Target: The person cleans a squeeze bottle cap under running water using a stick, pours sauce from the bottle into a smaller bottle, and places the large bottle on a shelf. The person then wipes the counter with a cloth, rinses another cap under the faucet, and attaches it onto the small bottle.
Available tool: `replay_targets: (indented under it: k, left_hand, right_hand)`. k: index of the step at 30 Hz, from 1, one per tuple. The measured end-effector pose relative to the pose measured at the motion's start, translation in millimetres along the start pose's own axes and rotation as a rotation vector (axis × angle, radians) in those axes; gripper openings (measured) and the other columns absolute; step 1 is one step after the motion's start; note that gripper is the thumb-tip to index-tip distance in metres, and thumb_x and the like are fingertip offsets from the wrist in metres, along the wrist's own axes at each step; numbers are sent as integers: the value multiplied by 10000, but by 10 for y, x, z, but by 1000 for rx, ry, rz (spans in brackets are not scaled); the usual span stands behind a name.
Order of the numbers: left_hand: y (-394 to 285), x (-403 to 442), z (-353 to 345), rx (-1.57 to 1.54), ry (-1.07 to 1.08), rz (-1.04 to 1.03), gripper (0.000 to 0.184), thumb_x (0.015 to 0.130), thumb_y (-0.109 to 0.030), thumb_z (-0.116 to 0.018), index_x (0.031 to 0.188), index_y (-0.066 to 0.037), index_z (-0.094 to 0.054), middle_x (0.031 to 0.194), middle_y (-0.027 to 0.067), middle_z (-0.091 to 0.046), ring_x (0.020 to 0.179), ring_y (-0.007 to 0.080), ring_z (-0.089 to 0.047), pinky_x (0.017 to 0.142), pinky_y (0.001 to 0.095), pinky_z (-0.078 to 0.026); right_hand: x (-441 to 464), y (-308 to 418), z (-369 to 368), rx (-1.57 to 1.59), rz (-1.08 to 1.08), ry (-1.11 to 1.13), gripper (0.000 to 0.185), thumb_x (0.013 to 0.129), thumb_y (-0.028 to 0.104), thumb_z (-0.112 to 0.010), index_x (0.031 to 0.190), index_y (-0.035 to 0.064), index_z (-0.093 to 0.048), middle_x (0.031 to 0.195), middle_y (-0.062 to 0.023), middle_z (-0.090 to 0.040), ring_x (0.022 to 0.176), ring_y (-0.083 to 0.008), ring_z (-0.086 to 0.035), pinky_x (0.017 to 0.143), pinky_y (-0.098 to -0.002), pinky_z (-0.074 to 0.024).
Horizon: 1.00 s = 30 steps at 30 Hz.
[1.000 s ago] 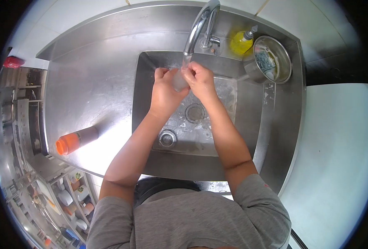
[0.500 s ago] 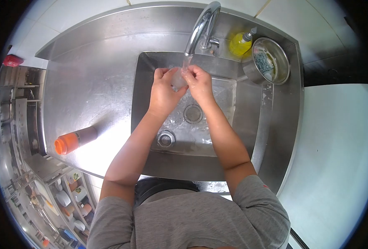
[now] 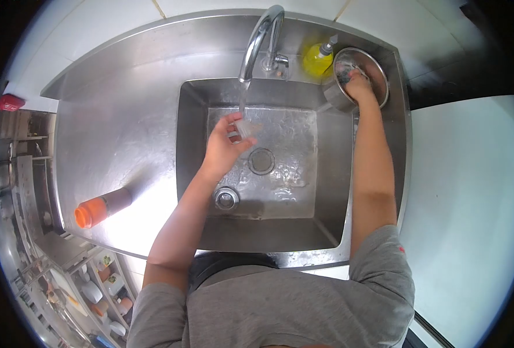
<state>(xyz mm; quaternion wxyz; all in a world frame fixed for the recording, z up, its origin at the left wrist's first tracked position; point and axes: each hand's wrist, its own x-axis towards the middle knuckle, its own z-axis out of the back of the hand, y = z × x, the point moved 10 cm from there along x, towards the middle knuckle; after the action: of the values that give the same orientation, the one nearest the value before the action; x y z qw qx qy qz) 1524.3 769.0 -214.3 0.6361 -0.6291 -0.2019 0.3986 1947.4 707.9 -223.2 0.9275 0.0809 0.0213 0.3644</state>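
My left hand (image 3: 224, 149) is closed around a small clear, see-through piece (image 3: 246, 129), perhaps a cup or lid, its exact kind unclear. It holds the piece over the sink basin (image 3: 291, 139), just under the stream of water from the tap (image 3: 246, 72). My right hand (image 3: 359, 87) reaches down into a metal pot (image 3: 381, 78) at the sink's back right corner. Its bunched fingers press onto a grey-green sponge (image 3: 344, 71) in the pot; the fingertips are partly hidden.
A yellow soap pump bottle (image 3: 317, 60) stands left of the pot. On the left drainboard (image 3: 112, 139) lies a bottle with an orange neck (image 3: 91, 212). A loose metal strainer (image 3: 226, 199) sits in the basin near the drain (image 3: 261, 162). Shelves with dishes are at lower left.
My right hand has let go of the clear piece and moved right into the pot. My left hand keeps the piece, now slightly lower. The view has shifted a little.
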Motion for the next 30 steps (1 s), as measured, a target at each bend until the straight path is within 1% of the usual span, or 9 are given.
replay_targets:
  k: [3,6,10,12,14,19,24,27,30]
  left_hand:
    - [-124,-14,-117,-17,47,-51,677,745,-6,-747,1335,-34,-416,1151,83,-548,974,171,-572,873,315,-489]
    - [-298,-86,-83,-208,107,-5,648,786,-94,-741,1342,-30,-416,1147,128,-556,1015,188,-559,872,316,-485]
    - [-348,-140,-121,-314,134,12,484,946,-285,-529,1365,-86,-393,1065,70,-543,898,130,-524,768,269,-458]
    - [-283,-137,-179,-263,124,8,468,997,-413,-385,1358,-115,-395,1036,42,-523,862,107,-486,695,238,-423]
    - [-251,-136,-218,-297,80,44,472,1002,-452,-314,1325,-121,-407,991,27,-506,803,93,-445,654,233,-384]
    - [-350,-140,-54,-204,33,-65,450,1009,-451,-268,1264,-116,-428,955,18,-489,771,92,-420,649,237,-360]
    - [-660,-220,-156,132,-49,-484,384,1019,-355,-316,1253,-69,-418,1085,85,-484,971,178,-469,873,307,-394]
    - [-655,-231,-172,213,-13,-499,344,1005,-314,-382,1242,-69,-422,1171,176,-470,1048,277,-489,931,359,-380]
    - [-602,-246,-210,269,15,-489,370,1017,-350,-327,1246,-77,-427,1092,80,-490,999,164,-470,884,303,-394]
  right_hand:
    - [99,-132,17,-28,-104,97,457,735,156,-681,1169,94,-550,1043,-158,-637,962,-376,-611,866,-422,-486]
    - [-374,123,968,322,-201,-282,434,740,103,-663,1162,88,-562,1090,-164,-626,984,-352,-614,873,-398,-483]
    - [-1102,823,1138,931,164,-363,373,745,-27,-612,1093,105,-628,1011,-128,-627,921,-248,-615,843,-361,-480]
    - [-1574,1382,939,851,308,-200,365,750,-27,-594,1078,123,-651,1048,-119,-618,1019,-243,-578,898,-341,-455]
    - [-1938,1787,473,883,412,68,290,780,20,-602,1063,65,-645,1047,-99,-605,1020,-235,-573,872,-329,-461]
    - [-2467,1967,-225,1924,-157,850,256,851,97,-606,1101,50,-579,1040,-19,-569,929,-110,-558,757,-253,-455]
    - [-2412,1985,-206,1846,-77,597,319,843,108,-626,1146,57,-539,949,-2,-590,839,-75,-543,699,-240,-437]
    - [-2434,1954,-205,1842,-230,485,312,834,109,-638,1124,38,-549,930,-14,-603,795,-84,-548,682,-240,-440]
    - [-2386,1884,-292,1728,-294,482,286,834,108,-641,1096,23,-561,918,-32,-612,769,-95,-559,685,-243,-452]
